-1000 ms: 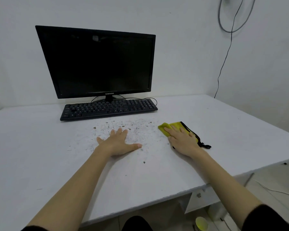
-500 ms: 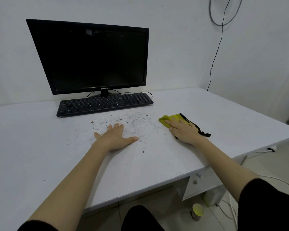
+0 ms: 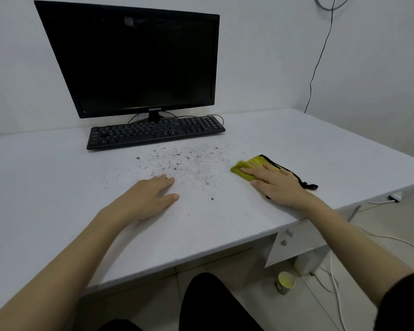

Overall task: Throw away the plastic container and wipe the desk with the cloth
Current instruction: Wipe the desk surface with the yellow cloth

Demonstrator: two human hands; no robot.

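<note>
A yellow cloth (image 3: pixel 247 167) with a black edge lies on the white desk (image 3: pixel 58 187), right of centre. My right hand (image 3: pixel 276 183) rests flat on top of it and presses it down; the cloth's left end shows past my fingertips. My left hand (image 3: pixel 148 199) lies palm down on the bare desk with its fingers together, holding nothing. Dark crumbs and specks (image 3: pixel 189 161) are scattered between my hands and the keyboard. A small cup with a yellow inside (image 3: pixel 285 281) stands on the floor under the desk's right side.
A black keyboard (image 3: pixel 153 133) lies behind the crumbs, in front of a dark monitor (image 3: pixel 139 63). The desk's front edge runs just below my forearms. White cables (image 3: pixel 392 240) trail on the floor at the right, and a black cable hangs down the wall.
My left hand has drawn its fingers and thumb closer together. My right hand stays on the cloth. The view has shifted closer and slightly left.
</note>
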